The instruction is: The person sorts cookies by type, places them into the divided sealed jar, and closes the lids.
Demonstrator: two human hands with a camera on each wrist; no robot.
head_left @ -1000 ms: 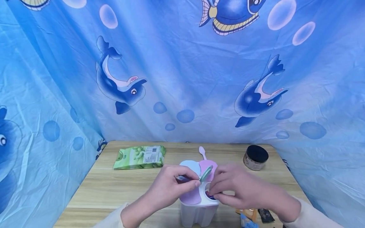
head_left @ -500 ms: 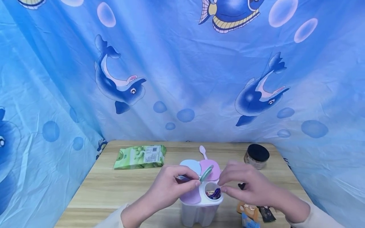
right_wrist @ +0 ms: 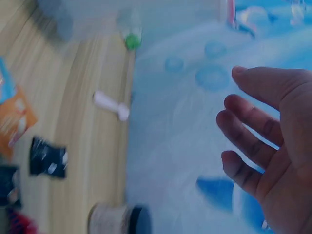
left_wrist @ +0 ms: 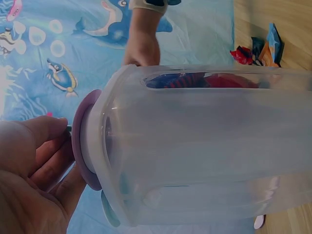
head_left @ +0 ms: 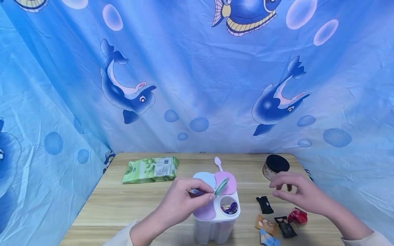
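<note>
A clear container (head_left: pixel 214 230) with a white top stands upright at the table's front middle. Three of its round lids, blue (head_left: pixel 204 180), pink (head_left: pixel 226 182) and purple (head_left: pixel 205 212), lie flat in place. My left hand (head_left: pixel 181 198) pinches the raised green lid (head_left: pixel 221 187) between thumb and fingers. Beneath that lid, the uncovered round opening shows small wrapped snacks (head_left: pixel 230 208) in purple and red inside. Over the right side of the table is my right hand (head_left: pixel 303 193), fingers loosely bent and holding nothing. Its palm and spread fingertips show in the right wrist view.
Loose snack packets lie on the right: two black (head_left: pixel 264 205), one orange (head_left: pixel 266 223), one blue (head_left: pixel 269 238) and one red (head_left: pixel 298 216). Behind them stands a black-lidded jar (head_left: pixel 275 166). A pale pink spoon (head_left: pixel 218 164) and a green bag (head_left: pixel 150 169) lie farther back.
My right hand has come out of the container's opening and moved right, to above the loose packets. The left hand keeps its pinch on the green lid.
</note>
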